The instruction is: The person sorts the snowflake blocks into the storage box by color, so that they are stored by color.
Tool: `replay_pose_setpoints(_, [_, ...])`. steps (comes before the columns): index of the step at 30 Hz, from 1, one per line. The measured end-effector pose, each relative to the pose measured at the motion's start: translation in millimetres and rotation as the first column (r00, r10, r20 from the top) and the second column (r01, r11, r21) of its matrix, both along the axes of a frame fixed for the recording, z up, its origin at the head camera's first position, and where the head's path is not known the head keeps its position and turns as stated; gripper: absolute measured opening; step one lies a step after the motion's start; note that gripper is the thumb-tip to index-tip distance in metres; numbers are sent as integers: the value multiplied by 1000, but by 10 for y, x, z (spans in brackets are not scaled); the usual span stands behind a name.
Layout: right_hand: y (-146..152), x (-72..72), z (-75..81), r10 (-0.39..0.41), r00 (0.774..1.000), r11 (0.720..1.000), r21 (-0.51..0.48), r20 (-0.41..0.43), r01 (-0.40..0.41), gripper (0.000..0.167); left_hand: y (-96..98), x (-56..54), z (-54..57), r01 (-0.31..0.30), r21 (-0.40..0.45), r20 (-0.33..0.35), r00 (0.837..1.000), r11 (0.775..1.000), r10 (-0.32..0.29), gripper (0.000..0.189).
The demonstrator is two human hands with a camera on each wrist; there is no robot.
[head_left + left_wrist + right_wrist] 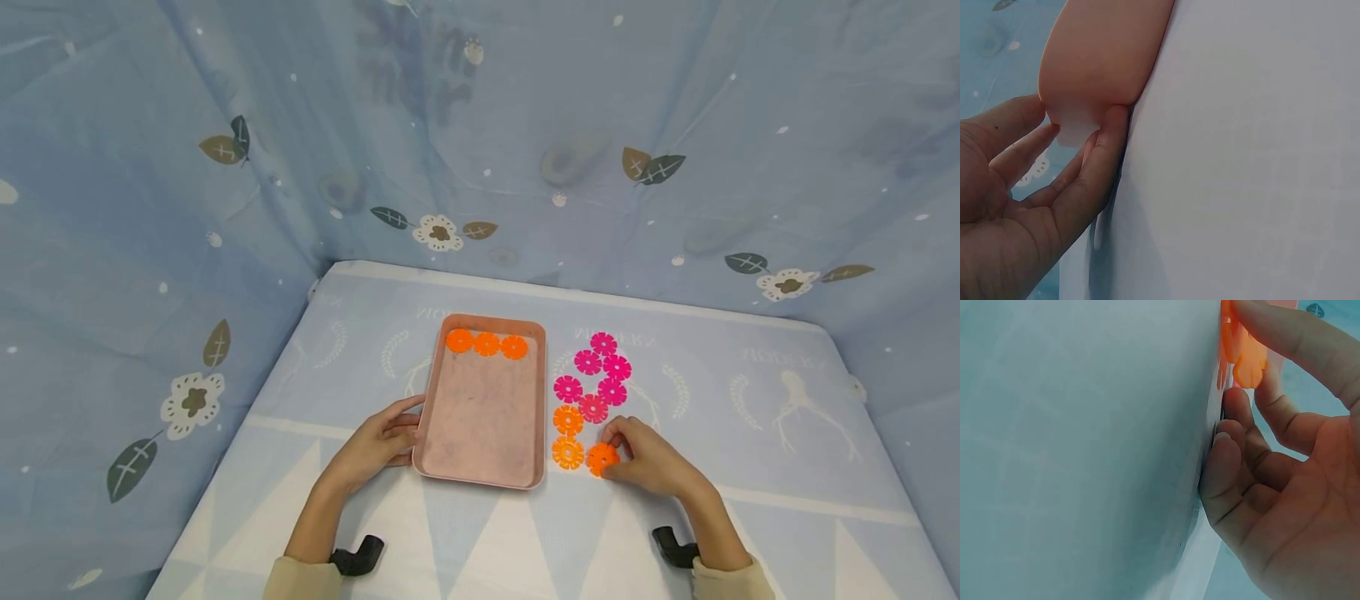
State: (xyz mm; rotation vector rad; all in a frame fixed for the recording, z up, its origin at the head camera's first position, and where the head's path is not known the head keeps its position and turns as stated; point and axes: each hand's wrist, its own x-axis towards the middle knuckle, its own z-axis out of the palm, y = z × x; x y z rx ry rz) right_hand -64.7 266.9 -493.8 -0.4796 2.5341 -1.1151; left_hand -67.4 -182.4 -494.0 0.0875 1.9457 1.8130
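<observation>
With its thumb and a finger, my right hand (648, 458) pinches an orange snowflake disc (602, 458), a round plastic piece with a notched edge. The right wrist view shows the same disc (1250, 359) close to the tabletop. My left hand (375, 446) rests against the left side of a shallow pink tray (538, 417). In the left wrist view, its extended fingers touch the tray's outer wall (1100, 56). Three orange discs (487, 344) sit in a row along the tray's far end. Two loose orange discs (567, 452) lie between the tray and my right hand.
Several pink snowflake discs (612, 391) lie beyond the loose orange ones, right of the tray. A patterned pale cloth (480, 542) covers the table. Blue fabric (510, 150) hangs behind and at the sides. A black fitting (360, 556) is at each wrist.
</observation>
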Motion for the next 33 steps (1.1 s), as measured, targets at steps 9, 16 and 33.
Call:
replay_pose_setpoints(9, [41, -25, 18, -73, 993, 997, 5, 92, 73, 16, 5, -3, 17, 15, 8, -8, 1000, 1000, -15, 60])
replay_pose_setpoints(16, [72, -27, 46, -80, 990, 996, -33, 116, 84, 6, 4, -7, -4, 4, 12, 4, 1000, 1000, -4, 60])
replay_pose_setpoints(33, [65, -71, 140, -111, 978, 982, -135, 177, 136, 6, 1, -10, -22, -8, 8, 8, 1000, 1000, 8, 61])
